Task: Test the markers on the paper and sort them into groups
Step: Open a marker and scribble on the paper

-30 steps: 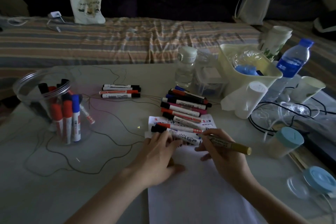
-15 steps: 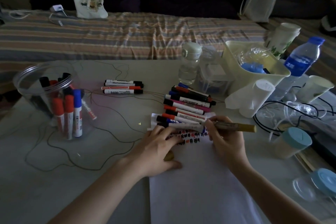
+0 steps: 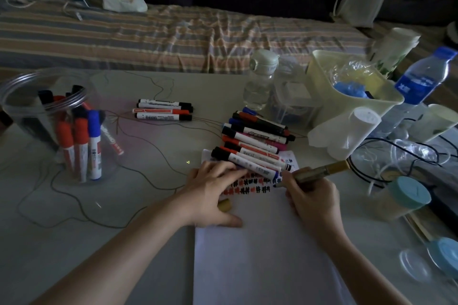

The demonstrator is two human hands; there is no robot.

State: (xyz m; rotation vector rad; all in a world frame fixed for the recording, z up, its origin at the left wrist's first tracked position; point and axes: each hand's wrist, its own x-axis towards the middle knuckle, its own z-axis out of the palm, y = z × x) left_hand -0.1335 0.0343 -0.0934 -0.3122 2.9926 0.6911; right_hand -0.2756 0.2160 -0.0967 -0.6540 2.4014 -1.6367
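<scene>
A white paper sheet [image 3: 262,250] lies on the table with rows of red and black test marks near its top. My right hand [image 3: 309,195] grips a gold marker [image 3: 322,172], its tip touching the paper at the right end of the marks. My left hand [image 3: 210,193] rests flat on the paper's top left, and the gold cap [image 3: 225,205] sits under its palm. A pile of several markers [image 3: 255,143] lies across the paper's top edge. Three more markers [image 3: 163,109] lie side by side farther left. A clear jar [image 3: 57,121] at the left holds several red, blue and black markers.
A thin brown wire [image 3: 138,141] loops over the table's left half. At the right stand a small clear bottle [image 3: 261,79], a pale plastic bin [image 3: 347,96], a water bottle [image 3: 421,79], cups, black cables and a blue-lidded jar [image 3: 401,198]. A striped bed lies beyond the table.
The pile of markers has shifted up the sheet, uncovering the rows of marks. My right hand has moved forward with the gold marker, and its tip now rests on the paper.
</scene>
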